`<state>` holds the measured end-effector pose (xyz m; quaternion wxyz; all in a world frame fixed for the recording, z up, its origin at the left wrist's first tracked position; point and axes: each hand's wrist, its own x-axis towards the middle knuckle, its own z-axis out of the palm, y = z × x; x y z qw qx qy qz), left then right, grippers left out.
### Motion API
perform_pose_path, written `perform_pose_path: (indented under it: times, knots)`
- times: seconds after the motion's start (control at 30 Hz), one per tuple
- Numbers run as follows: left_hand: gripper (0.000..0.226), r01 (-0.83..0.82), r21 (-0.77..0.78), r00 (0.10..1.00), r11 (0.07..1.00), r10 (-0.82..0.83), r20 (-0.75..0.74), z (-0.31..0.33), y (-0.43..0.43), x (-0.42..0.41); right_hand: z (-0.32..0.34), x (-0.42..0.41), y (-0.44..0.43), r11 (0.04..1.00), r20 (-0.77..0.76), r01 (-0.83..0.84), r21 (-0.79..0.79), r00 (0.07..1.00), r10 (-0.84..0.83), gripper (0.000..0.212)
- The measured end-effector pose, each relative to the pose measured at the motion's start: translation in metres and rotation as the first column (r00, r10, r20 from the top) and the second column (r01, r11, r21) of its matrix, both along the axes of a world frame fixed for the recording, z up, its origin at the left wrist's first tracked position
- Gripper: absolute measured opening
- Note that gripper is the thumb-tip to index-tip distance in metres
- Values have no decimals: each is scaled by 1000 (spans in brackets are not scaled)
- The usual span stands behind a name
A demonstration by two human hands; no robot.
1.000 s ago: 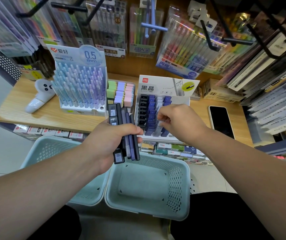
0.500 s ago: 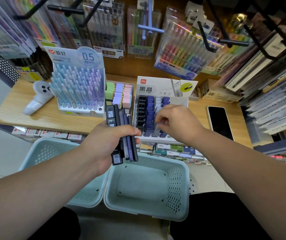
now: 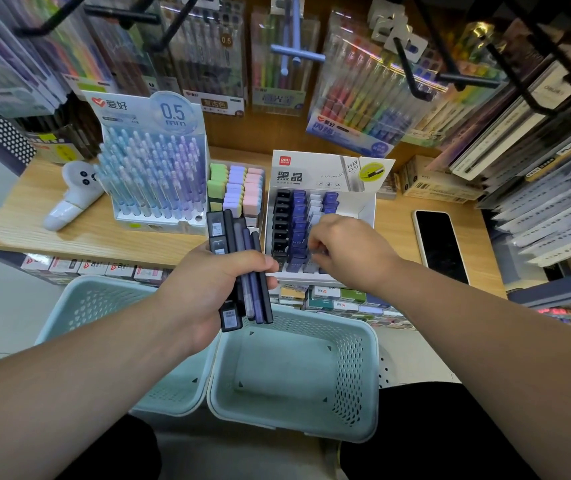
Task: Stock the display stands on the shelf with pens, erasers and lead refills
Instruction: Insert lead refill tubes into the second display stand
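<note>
1. Dark and violet lead refill cases (image 3: 247,271) stand as a bundle in the grip of the left hand (image 3: 204,292). Its fingers and thumb are wrapped round them, just near of the shelf edge.
2. The right hand (image 3: 353,251) is down in the lead refill stand (image 3: 325,181), with its fingers curled at the pale third column. This spot is blurred, so I cannot tell whether this grip pinches a case or nothing.
3. I judge that the step in hand is the filling of this stand, column by column. The black and violet columns look almost full.
4. The next move probably calls for one case from the bundle, of the same colour as its column, pushed straight into a free slot without disturbing its neighbours.
5. The stand sits on the wooden shelf (image 3: 69,233). Just left of it is the eraser tray (image 3: 239,188), then the pen stand (image 3: 154,174), which looks well stocked. A phone (image 3: 439,244) lies to the right.
6. Two pale green baskets (image 3: 370,375) stand near the person, below the shelf. Hanging pen packs (image 3: 363,98) fill the far wall.
</note>
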<state>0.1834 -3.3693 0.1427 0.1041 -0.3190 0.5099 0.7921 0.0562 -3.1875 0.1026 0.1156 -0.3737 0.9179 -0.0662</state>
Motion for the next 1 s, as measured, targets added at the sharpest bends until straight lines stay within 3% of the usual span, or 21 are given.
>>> perform_pose_path:
  times: [0.33, 0.63, 0.8, 1.0]
  knots:
    - [22, -16, 6, 1000, 1000, 16, 7, -2, -6, 2, -3, -3, -14, 1000, -24, 22, -9, 999, -22, 4]
    - [31, -12, -1, 1000, 1000, 12, 20, 1, -7, 4, -1, -8, -13, 978, -83, -192, 78, 977, 199, 11]
    - [18, 5, -8, 1000, 1000, -5, 9, 3, -6, 4, -2, -5, -12, 956, -127, -270, 119, 950, 284, 12]
    - [14, 4, -17, 1000, 1000, -4, 17, 4, -5, 4, -2, -8, -14, 985, -78, -161, 61, 983, 165, 9]
